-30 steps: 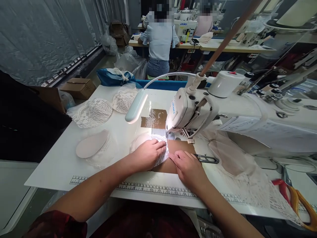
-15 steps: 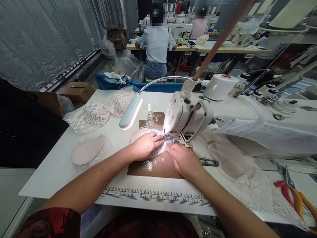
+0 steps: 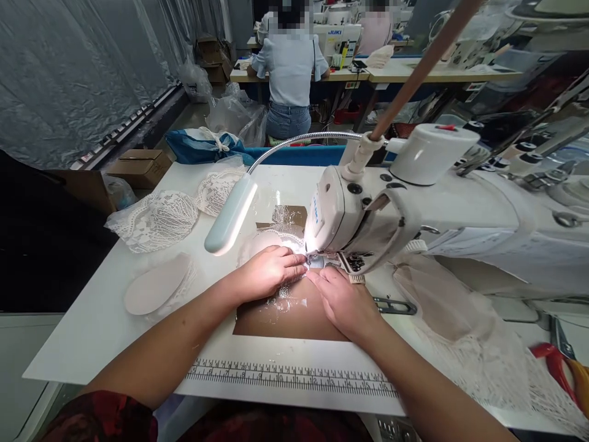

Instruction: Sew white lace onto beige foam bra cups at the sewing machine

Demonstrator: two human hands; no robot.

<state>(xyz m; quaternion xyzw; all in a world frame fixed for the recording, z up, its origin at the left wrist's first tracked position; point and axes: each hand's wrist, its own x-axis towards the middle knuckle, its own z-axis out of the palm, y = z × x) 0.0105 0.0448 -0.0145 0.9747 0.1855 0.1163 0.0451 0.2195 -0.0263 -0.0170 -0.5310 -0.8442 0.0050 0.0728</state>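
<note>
A white lace bra cup (image 3: pixel 267 238) lies beneath the needle end of a white sewing machine (image 3: pixel 329 209), partly covered by my hands. My left hand (image 3: pixel 271 270) rests over it, fingers stretched flat toward the presser foot. Close to the needle, my right hand (image 3: pixel 338 294) is closed, thumb and fingertips together at the cup's near edge; the exact grip is partly hidden. Brown shiny sheeting (image 3: pixel 280 319) is under both hands. A lit lamp (image 3: pixel 231 215) hangs just beyond my left hand.
Lace cups (image 3: pixel 156 218) and a beige pad (image 3: pixel 157 285) lie on the left. Right of the machine foot are sheer lace fabric (image 3: pixel 451 301) and red-handled scissors (image 3: pixel 556 362). A ruler strip (image 3: pixel 285 377) runs along the front edge. A co-worker (image 3: pixel 289 73) sits ahead.
The view has shifted slightly, making the machine appear larger and farther right. Less lace shows between my hands, which stay close to the needle.
</note>
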